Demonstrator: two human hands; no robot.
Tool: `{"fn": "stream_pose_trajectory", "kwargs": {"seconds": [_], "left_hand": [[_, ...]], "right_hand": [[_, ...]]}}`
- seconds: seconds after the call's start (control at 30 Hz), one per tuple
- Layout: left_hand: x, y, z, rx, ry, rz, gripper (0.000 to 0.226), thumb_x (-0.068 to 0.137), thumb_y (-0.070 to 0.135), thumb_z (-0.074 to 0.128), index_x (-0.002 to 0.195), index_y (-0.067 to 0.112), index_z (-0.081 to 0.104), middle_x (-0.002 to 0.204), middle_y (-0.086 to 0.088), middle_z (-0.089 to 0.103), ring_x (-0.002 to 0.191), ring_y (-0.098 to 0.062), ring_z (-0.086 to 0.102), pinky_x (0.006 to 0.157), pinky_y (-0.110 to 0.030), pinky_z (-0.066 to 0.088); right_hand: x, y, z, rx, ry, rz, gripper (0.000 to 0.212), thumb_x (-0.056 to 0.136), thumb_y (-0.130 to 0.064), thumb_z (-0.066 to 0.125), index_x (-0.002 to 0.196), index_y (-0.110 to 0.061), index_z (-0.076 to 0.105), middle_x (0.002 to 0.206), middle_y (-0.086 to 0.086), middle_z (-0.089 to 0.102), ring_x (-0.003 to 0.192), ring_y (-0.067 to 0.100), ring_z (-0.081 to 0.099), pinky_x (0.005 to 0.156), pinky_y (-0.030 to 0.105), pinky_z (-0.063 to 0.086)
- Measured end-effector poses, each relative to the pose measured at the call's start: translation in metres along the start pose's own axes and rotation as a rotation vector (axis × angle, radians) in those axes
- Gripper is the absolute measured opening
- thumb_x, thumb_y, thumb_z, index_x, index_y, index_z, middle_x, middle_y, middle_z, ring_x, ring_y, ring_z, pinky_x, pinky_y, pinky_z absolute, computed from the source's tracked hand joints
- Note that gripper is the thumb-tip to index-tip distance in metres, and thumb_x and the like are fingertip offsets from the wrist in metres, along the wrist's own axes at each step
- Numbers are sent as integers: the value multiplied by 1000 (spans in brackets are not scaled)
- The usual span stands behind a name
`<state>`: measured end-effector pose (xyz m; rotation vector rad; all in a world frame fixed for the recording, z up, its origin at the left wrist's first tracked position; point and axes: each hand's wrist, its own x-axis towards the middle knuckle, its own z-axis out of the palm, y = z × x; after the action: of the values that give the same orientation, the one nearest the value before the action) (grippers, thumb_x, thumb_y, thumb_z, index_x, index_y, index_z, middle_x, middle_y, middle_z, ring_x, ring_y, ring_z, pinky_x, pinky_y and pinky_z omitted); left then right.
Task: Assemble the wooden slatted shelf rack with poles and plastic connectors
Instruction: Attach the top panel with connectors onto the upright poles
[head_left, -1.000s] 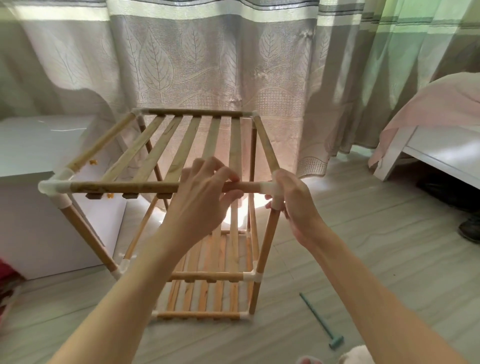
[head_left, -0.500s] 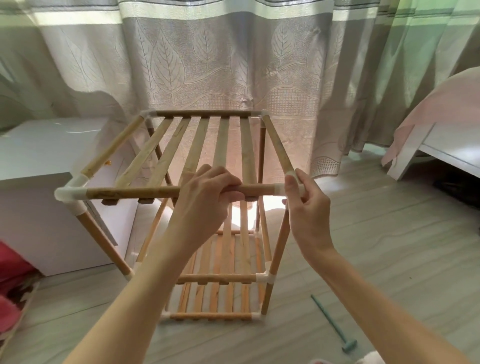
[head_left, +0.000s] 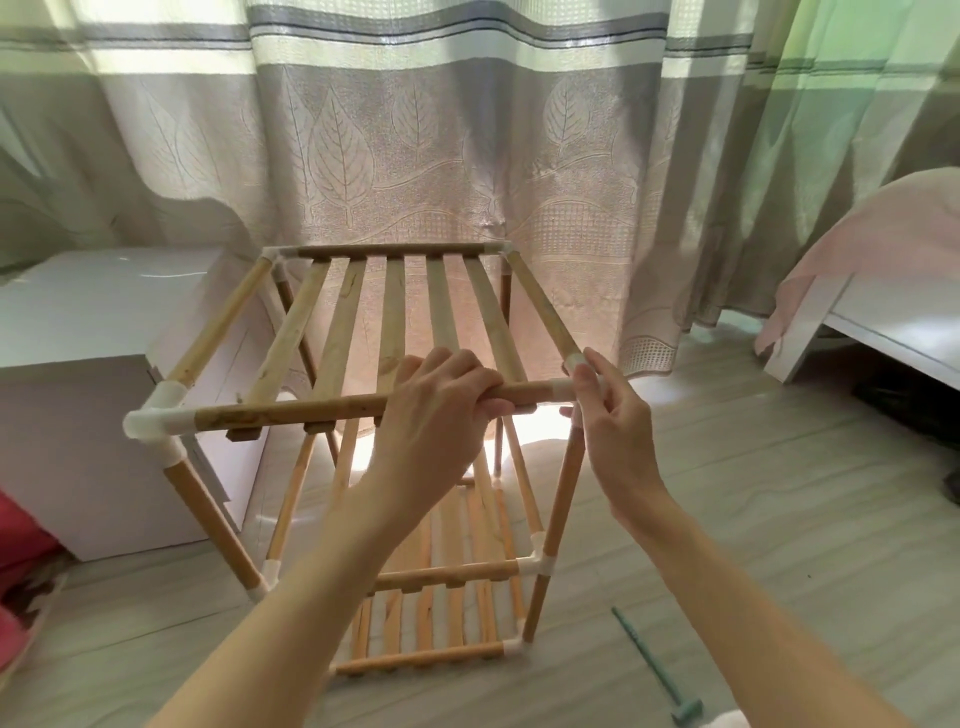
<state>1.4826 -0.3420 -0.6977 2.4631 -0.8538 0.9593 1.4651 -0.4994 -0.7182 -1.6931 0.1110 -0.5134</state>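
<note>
A person's two bare forearms reach in from the bottom edge toward a wooden slatted shelf rack (head_left: 395, 322) standing on a pale wood-grain floor (head_left: 753, 519) before a leaf-patterned curtain (head_left: 467, 156). The rack's near right top corner connector (head_left: 566, 387) is mostly hidden behind the right hand (head_left: 615, 426), and the lower tiers are partly blocked by the left forearm; only two lower levels of slats can be made out.

The left hand (head_left: 441, 415) is curled over the top tier's front pole (head_left: 291, 413), fingers wrapped round it near its right end, thumb beneath. The right hand sits at the corner just beside it, thumb and forefinger pinching the white plastic connector where front pole, side pole and upright meet; its remaining fingers hang loosely bent.

The opposite front corner connector (head_left: 156, 421) is in plain view, close to a white cabinet (head_left: 78, 364) at the left. A small green mallet (head_left: 657, 670) lies on the floor to the rack's right, its head near the bottom edge. A bed with a pink cover (head_left: 883, 249) is cut off at the right edge, and a red cloth (head_left: 21, 582) at the left edge.
</note>
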Motion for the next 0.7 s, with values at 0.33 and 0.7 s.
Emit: {"fn": "stream_pose_trajectory", "kwargs": {"seconds": [0.33,0.7], "left_hand": [[-40,-64,-64,227,342,-324,29,90,27,46,104,15,68,104,-3,64,107,-18,41,90,-30,18],[-52,-80,-82,-875,273,-1120,31,101,36,26,110,18,50,101,-1,57,92,-16,58,80,-30,40]], "right_hand": [[25,2,-12,-30,163,25,46,97,-43,36,117,-5,53,82,-7,51,90,14,54,81,25,46],[32,5,5,-22,410,42,38,98,-34,39,113,-3,55,95,1,54,96,15,51,91,32,43]]}}
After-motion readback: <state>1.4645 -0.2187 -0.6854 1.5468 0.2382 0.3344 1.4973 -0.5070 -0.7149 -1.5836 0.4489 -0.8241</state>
